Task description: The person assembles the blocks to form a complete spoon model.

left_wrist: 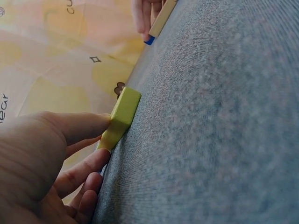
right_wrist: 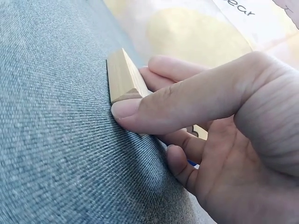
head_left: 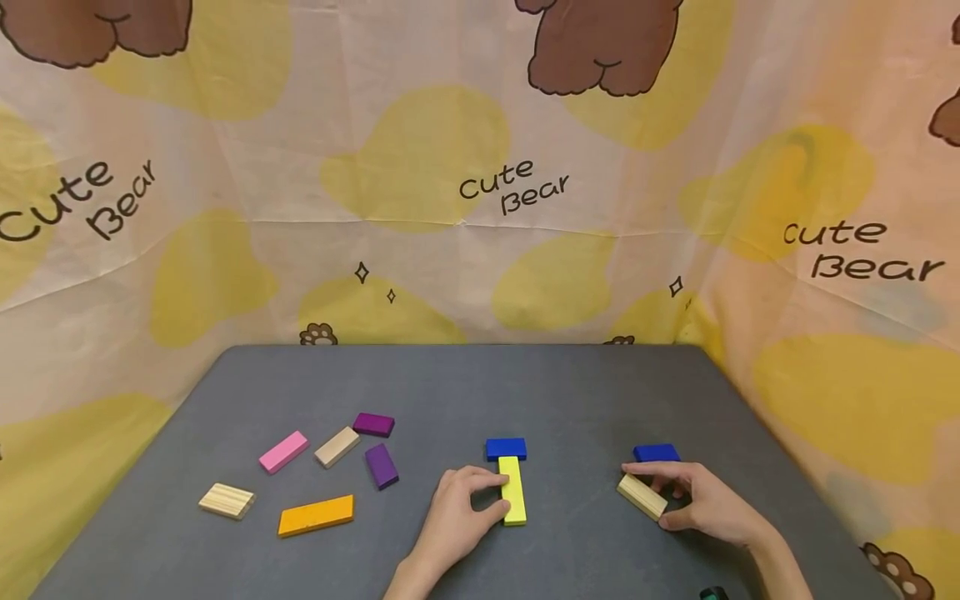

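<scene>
In the head view, the thumb and index finger of my left hand [head_left: 461, 515] rest on the left side of a yellow block [head_left: 513, 500]. The far end of that block meets the front edge of a blue block [head_left: 506, 449], making a T shape. My right hand [head_left: 708, 500] pinches a plain wooden block [head_left: 642, 497] lengthwise, thumb on its near end and fingers at the far end. Just behind it lies a second blue block [head_left: 656, 452], partly covered by the fingers. The right wrist view shows the wooden block [right_wrist: 125, 77] against the thumb, close to the tabletop.
On the left of the grey table [head_left: 585, 392] lie a pink block [head_left: 283, 452], two wooden blocks [head_left: 337, 447], two purple blocks [head_left: 382, 466] and a longer orange block [head_left: 316, 516]. Patterned cloth [head_left: 420, 183] hangs around the table. A dark object [head_left: 713, 593] shows at the bottom edge.
</scene>
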The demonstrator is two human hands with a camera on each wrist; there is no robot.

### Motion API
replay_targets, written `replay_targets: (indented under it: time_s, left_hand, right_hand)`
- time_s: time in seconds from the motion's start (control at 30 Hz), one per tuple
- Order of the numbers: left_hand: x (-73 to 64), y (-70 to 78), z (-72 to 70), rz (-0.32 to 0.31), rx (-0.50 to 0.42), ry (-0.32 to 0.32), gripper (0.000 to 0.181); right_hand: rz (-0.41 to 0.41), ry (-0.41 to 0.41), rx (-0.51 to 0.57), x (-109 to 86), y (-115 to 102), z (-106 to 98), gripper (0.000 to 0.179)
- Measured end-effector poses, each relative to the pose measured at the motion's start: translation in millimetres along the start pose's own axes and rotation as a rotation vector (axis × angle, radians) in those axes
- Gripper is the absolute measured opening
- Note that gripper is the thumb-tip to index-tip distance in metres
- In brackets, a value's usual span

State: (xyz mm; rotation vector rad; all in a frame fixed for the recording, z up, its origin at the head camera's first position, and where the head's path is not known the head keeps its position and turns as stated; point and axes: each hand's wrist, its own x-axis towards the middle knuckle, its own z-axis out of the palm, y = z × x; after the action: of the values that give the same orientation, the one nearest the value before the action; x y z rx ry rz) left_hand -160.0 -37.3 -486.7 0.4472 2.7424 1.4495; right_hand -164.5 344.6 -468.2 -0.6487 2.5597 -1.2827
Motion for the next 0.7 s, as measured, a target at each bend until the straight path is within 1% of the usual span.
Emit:
replay_targets:
  time_s: [0.23,0.5,0.7]
  left_hand:
    - [-0.7,1.9,-0.8,0.017,0.006,0.012,0.028]
    - [-0.4,1.8,-0.7,0.013,0.000,0.008,0.028]
    - [-2.5,1.5,-0.1,0.003,0.004,0.008,0.028]
  right_hand:
    - [0.001,0.017,0.007,1.6,0.0,1.2,0.077]
    - [-0.037,0.016,-0.015,1.8,2.4,0.3,0.077]
    - [-0.050,0.020,-0.003,-2.0,5.3,1.9,0.073]
